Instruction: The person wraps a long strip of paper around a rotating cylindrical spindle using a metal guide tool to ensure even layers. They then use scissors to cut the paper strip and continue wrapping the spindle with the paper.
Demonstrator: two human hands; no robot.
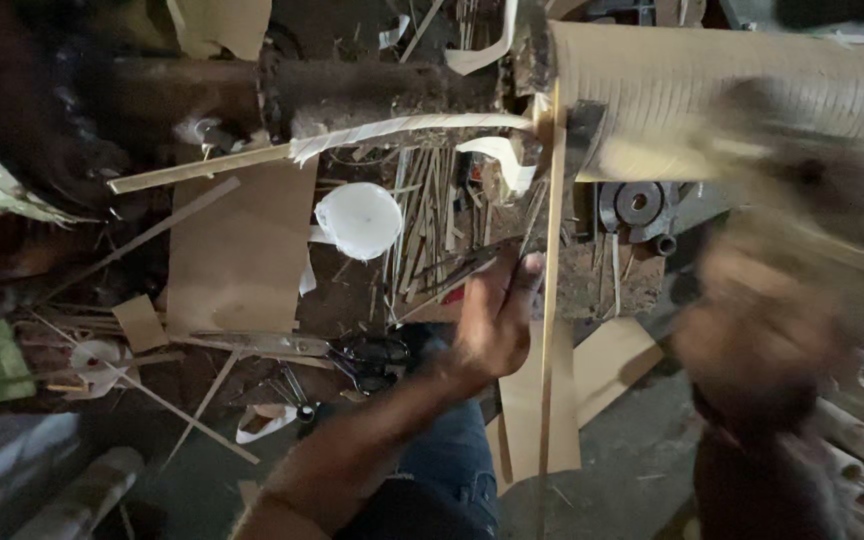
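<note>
L hand (495, 325): fingers curled shut on a thin dark tool (467, 268), tip aimed at the bamboo slivers, as if to pick or split
R hand (757, 335): motion-blurred at floor's right edge; fingers' opening can't be told, nothing visibly held
Long bamboo strip (550, 300): upright just beside L hand, top leaning on cardboard roll (742, 90) w/ ribbed face, which props it
Bamboo slivers (432, 215): loose heap mid-floor, within reach
White round lid (358, 220): beside heap
Scissors (377, 352): near L forearm
Brown card sheet (242, 250): flat, floor's left half
</note>
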